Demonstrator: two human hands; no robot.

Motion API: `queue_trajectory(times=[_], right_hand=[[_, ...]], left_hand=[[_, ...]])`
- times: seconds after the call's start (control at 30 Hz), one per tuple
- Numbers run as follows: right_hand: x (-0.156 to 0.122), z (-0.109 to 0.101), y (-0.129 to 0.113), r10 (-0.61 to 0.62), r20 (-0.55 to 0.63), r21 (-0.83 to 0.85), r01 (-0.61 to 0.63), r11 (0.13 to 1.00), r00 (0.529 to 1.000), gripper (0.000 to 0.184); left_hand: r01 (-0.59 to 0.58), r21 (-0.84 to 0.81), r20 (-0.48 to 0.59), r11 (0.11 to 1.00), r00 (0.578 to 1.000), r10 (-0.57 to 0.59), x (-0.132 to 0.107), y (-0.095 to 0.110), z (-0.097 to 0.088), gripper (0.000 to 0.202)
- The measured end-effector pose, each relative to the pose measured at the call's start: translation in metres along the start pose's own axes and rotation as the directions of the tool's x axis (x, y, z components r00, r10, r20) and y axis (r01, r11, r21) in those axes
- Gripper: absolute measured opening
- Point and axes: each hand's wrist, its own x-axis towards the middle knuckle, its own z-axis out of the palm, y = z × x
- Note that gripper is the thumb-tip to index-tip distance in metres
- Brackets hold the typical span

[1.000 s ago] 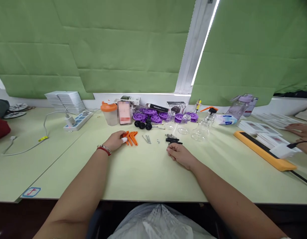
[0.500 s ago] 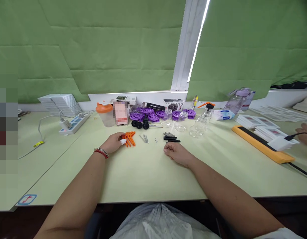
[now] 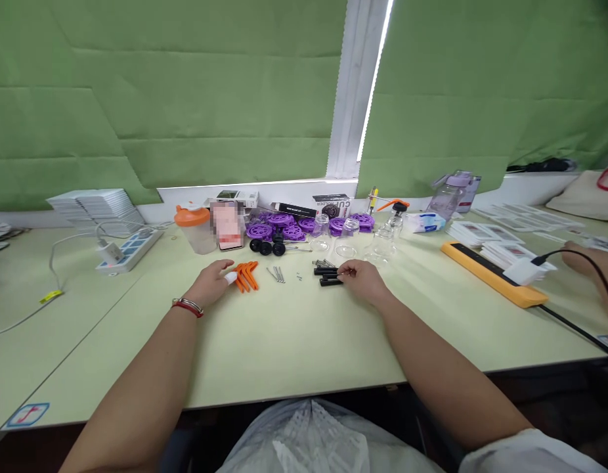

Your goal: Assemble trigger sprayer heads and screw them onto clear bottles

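On the table, at the black rods: the right hand [image 3: 366,281] has its fingertips on the small black rods [image 3: 328,276], fingers drawn narrow around them; whether one is lifted I cannot tell.
Black rods: a short stack lying flat, near the table's [image 3: 294,341] middle, in front of the glass jars [image 3: 346,238].
Handling: they look light, stiff and smooth, likely to roll; a pinch at mid-length between thumb and forefinger seems the surest hold.
Just behind the rods: a little heap of springs [image 3: 324,263], touching or nearly touching them.
Left of the rods: loose screws [image 3: 277,273], then orange hooks [image 3: 245,275].
Left hand [image 3: 211,284]: resting palm down, loosely curled, a white-wrapped fingertip touching the orange hooks; it holds nothing that I can make out.
Behind the rods: purple wheels [image 3: 279,226], black wheels [image 3: 267,247], an orange-lidded cup [image 3: 190,228].
Far right of the rods: a yellow bar [image 3: 491,272], and another person's hand [image 3: 582,257] by the card stacks.
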Motion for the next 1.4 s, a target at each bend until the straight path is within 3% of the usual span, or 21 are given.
queue_trajectory(times=[0.2, 0.27, 0.37, 0.5, 0.6, 0.73, 0.8, 0.93, 1.07, 1.2, 1.3, 1.4], right_hand=[[0.000, -0.003, -0.003, -0.057, 0.105, -0.183, 0.076, 0.980, 0.993, 0.019], [-0.002, 0.001, -0.007, -0.076, 0.136, -0.238, 0.107, 0.965, 0.988, 0.022], [-0.005, 0.005, -0.012, -0.072, 0.183, -0.298, 0.125, 0.946, 0.980, 0.025], [-0.007, 0.004, -0.015, -0.065, 0.235, -0.336, 0.144, 0.931, 0.970, 0.022], [-0.009, 0.004, -0.019, -0.078, 0.258, -0.334, 0.165, 0.928, 0.963, 0.019], [-0.014, 0.009, -0.023, -0.174, 0.296, -0.274, 0.258, 0.926, 0.939, 0.012], [-0.016, 0.015, -0.025, -0.213, 0.292, -0.201, 0.278, 0.939, 0.932, 0.010], [-0.021, 0.027, -0.027, -0.221, 0.261, 0.046, 0.217, 0.975, 0.940, 0.007], [-0.023, 0.036, -0.029, -0.257, 0.282, 0.249, 0.188, 0.950, 0.924, 0.007], [-0.028, 0.041, -0.033, -0.317, 0.331, 0.322, 0.209, 0.923, 0.889, 0.006], [-0.030, 0.042, -0.033, -0.306, 0.331, 0.326, 0.197, 0.925, 0.892, 0.007], [-0.021, 0.036, -0.028, -0.333, 0.187, 0.257, 0.281, 0.925, 0.924, 0.012]], left_hand=[[-0.038, 0.010, -0.252, 0.999, 0.967, 0.039, 0.000, 0.007, -0.003, 0.044], [-0.094, -0.008, -0.314, 0.996, 0.945, 0.087, -0.004, 0.018, -0.002, 0.040], [-0.209, -0.036, -0.324, 0.977, 0.928, 0.186, -0.013, 0.042, 0.005, 0.035], [-0.307, -0.146, -0.127, 0.940, 0.949, 0.290, -0.032, 0.079, 0.024, 0.030], [-0.382, -0.188, 0.114, 0.905, 0.906, 0.407, -0.045, 0.099, 0.040, 0.025], [-0.292, -0.174, 0.385, 0.940, 0.859, 0.338, -0.053, 0.112, 0.059, 0.025], [-0.238, -0.169, 0.429, 0.956, 0.856, 0.289, -0.053, 0.115, 0.068, 0.029], [-0.154, -0.359, 0.342, 0.921, 0.896, 0.284, -0.050, 0.121, 0.085, 0.033], [-0.043, -0.551, 0.257, 0.833, 0.941, 0.219, -0.050, 0.121, 0.098, 0.031], [-0.195, -0.560, 0.175, 0.805, 0.922, 0.345, -0.050, 0.115, 0.101, 0.027], [-0.301, -0.495, 0.107, 0.815, 0.910, 0.401, -0.049, 0.113, 0.097, 0.017], [-0.275, -0.463, 0.102, 0.843, 0.928, 0.359, -0.049, 0.113, 0.091, 0.014]])
